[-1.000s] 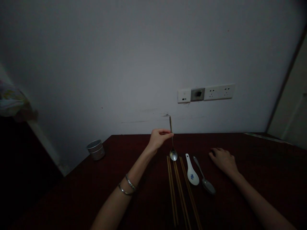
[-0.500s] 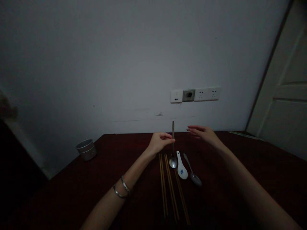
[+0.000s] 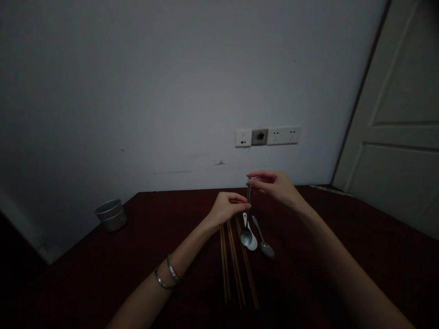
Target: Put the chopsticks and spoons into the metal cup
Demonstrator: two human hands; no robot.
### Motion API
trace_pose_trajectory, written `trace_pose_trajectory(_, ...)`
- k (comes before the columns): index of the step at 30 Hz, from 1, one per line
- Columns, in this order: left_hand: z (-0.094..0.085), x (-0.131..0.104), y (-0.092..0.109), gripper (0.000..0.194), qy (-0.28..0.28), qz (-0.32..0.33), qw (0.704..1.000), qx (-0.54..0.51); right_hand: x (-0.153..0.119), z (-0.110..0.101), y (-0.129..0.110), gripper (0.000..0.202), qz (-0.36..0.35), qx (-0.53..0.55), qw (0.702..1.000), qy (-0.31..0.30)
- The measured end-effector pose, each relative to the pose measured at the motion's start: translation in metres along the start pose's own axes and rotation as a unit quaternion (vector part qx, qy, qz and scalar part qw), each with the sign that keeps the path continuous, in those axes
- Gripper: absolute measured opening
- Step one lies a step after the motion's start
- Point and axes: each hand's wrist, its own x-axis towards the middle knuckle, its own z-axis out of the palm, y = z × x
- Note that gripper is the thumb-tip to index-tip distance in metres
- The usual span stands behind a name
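A metal spoon [image 3: 246, 237] is held upright above the table, bowl down. My left hand [image 3: 227, 206] pinches the middle of its handle between thumb and fingers. At the handle's top end, my right hand [image 3: 272, 183] closes its thumb and fingertips on it. Behind the held spoon lies a white soup spoon [image 3: 253, 243], partly hidden by the metal bowl. A second metal spoon [image 3: 266, 249] rests to its right. Several wooden chopsticks [image 3: 234, 265] lie in pairs on the left, pointing toward me.
A grey metal cup [image 3: 112, 215] stands near the left edge of the dark red table [image 3: 178, 205]. The wall behind carries sockets [image 3: 284, 135] and a switch panel [image 3: 259, 136]. A pale door [image 3: 394, 137] is at the right.
My right hand has come left and taken hold of the spoon's handle top. My left hand still pinches the spoon. The whole view has shifted slightly to the right.
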Motion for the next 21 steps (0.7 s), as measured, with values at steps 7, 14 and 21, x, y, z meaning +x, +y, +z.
trace_pose_trajectory(7, 0.007, -0.001, -0.004, 0.019, -0.003, 0.022, 1.000, -0.018, 0.005, -0.003, 0.009, 0.029, 0.022, 0.051, 0.998, 0.008)
trace_pose_trajectory(14, 0.003, 0.003, -0.011, 0.027, -0.041, 0.044, 0.997, -0.052, 0.013, -0.020, 0.021, 0.032, 0.023, 0.052, 0.997, 0.053)
trace_pose_trajectory(21, -0.035, 0.035, -0.062, 0.030, 0.134, 0.010, 0.981, -0.144, 0.030, -0.049, 0.061, 0.023, 0.060, 0.069, 0.984, 0.151)
